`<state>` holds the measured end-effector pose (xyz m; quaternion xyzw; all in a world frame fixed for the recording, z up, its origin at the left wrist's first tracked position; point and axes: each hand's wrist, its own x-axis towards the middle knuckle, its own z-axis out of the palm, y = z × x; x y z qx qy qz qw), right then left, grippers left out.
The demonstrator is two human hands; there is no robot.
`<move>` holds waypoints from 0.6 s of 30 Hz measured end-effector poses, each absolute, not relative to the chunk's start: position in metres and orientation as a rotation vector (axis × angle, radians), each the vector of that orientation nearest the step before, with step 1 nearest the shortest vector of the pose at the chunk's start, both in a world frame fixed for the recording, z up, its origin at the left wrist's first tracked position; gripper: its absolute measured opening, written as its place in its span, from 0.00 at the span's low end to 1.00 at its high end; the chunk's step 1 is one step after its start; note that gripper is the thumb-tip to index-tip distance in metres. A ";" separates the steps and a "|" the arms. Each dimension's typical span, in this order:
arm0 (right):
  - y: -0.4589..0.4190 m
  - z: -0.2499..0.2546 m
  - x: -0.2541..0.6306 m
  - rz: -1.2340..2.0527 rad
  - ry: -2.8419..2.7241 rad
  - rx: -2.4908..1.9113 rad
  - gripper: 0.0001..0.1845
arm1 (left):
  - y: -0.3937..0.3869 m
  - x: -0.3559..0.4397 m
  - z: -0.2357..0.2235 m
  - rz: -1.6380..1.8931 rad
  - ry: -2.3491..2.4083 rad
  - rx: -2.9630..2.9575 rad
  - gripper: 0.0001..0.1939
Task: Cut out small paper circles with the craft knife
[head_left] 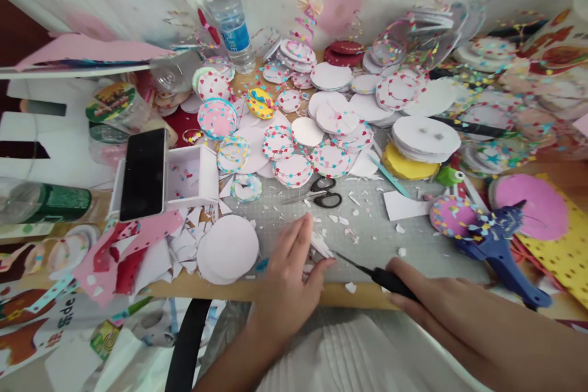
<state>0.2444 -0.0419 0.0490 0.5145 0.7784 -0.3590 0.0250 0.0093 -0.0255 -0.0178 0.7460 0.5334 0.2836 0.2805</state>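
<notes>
My left hand [287, 275] rests at the near edge of the grey cutting mat [376, 239], its fingers pinching a small white paper scrap [320, 245]. My right hand [427, 300] is wrapped round the black handle of a thin pointed tool [367, 271], whose tip points at the scrap between my left fingers. A stack of plain white paper circles [227, 249] lies just left of my left hand. Small black-handled scissors [324, 193] lie open on the mat beyond my hands.
Many decorated paper circles [294, 170] cover the table's far half. A phone [143, 173] lies on a white box [195, 177] at left, a water bottle [227, 12] stands behind, a blue glue gun [498, 245] at right. Paper scraps litter the mat.
</notes>
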 end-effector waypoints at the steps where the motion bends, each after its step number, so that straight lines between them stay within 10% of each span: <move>1: -0.042 0.052 0.248 -1.098 2.428 1.610 0.24 | -0.023 0.007 -0.018 0.769 1.443 1.960 0.30; 18: -0.044 0.007 0.226 -1.047 2.320 1.462 0.18 | -0.012 -0.018 -0.013 0.634 1.298 1.876 0.32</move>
